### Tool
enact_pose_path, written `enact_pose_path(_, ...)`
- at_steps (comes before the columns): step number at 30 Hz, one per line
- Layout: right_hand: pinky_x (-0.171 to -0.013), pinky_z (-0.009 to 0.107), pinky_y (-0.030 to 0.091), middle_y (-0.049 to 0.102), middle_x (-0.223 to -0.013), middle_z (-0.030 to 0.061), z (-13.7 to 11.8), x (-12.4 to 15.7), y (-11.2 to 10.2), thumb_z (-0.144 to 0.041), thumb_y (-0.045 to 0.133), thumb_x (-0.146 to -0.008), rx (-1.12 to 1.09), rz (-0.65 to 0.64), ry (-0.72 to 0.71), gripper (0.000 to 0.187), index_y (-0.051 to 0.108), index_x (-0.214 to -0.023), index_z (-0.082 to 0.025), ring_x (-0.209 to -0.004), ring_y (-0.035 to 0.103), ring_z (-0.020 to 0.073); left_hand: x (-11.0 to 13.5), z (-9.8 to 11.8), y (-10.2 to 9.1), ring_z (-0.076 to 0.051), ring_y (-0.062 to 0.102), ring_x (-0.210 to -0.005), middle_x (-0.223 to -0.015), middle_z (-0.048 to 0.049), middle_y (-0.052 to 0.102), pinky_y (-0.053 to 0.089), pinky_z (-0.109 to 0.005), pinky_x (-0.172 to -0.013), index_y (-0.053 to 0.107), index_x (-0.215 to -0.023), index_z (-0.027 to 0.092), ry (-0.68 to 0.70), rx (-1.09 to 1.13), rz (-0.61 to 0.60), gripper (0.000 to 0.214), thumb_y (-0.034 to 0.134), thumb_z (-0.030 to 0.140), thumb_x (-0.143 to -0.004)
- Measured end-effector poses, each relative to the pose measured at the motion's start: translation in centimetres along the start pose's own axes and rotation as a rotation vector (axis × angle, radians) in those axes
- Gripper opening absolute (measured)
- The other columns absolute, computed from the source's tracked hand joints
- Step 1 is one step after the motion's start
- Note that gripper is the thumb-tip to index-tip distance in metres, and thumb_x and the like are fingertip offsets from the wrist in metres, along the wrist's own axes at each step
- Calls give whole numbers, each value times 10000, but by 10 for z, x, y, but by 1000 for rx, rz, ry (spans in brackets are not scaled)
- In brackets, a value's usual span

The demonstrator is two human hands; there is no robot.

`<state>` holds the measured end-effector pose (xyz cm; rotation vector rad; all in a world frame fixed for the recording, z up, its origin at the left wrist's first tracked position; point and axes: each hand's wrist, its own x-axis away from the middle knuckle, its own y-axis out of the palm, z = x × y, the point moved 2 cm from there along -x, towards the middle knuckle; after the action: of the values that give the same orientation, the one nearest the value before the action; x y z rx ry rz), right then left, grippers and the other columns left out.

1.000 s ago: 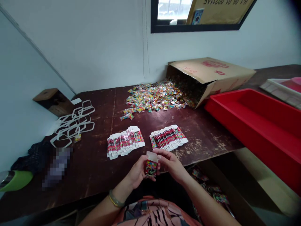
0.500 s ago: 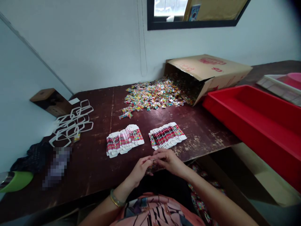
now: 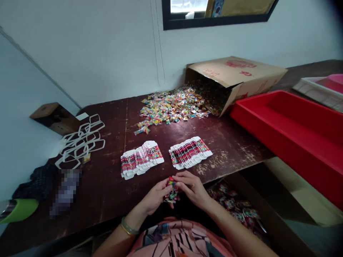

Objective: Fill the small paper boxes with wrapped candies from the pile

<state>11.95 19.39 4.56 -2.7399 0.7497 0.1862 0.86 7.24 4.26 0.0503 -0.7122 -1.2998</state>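
Just off the table's front edge, my left hand (image 3: 158,195) and my right hand (image 3: 193,188) are closed on one small printed candy box (image 3: 171,191). Its colourful front faces up, with red at the top end. My left hand grips its left side; the right fingers are at its upper right. Beyond them on the table lie two fanned rows of flat printed cartons, a left row (image 3: 142,159) and a right row (image 3: 189,152). Farther back spreads a heap of wrapped candies (image 3: 174,105), spilling from a tipped cardboard box (image 3: 241,73).
At the right stands a long red tray (image 3: 284,128), with a white basket (image 3: 321,91) behind it. Below the table edge, an open carton holds several printed packs (image 3: 238,207). White loop frames (image 3: 84,141), a brown box (image 3: 56,117) and a green item (image 3: 23,210) are at the left.
The small box has turned in my hands, so its printed front now shows. My head view has shifted slightly, and more of the packs below the table are visible.
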Motion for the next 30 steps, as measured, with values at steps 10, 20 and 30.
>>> enact_pose_path(10, -764, 300, 506, 717, -902, 51, 4, 49, -128, -382, 579, -875, 140, -280, 312, 238, 737, -946, -219, -821, 652, 198, -6, 2, 15, -252, 548, -1109, -1253, -123, 567, 482, -385, -890, 548, -1264, 221, -67, -178, -77, 476, 602, 422, -836)
enact_pose_path(20, -1055, 416, 337, 496, -1385, 119, 87, -62, -181, -197, 503, -884, 841, -140, 84, 510, 432, -1388, -198, -1270, 446, 237, -10, -8, 12, -224, 588, -937, -1084, -111, 628, 482, -330, -787, 618, -1157, 193, -118, -243, -59, 511, 642, 520, -765)
enact_pose_path(30, -850, 320, 444, 682, -941, 169, 84, -77, -156, -115, 471, -871, 1125, -306, 146, 228, 669, -983, -111, -930, 629, 257, -9, -8, 8, -213, 589, -912, -1058, -95, 631, 473, -324, -780, 630, -1131, 204, -119, -245, -29, 442, 620, 490, -794)
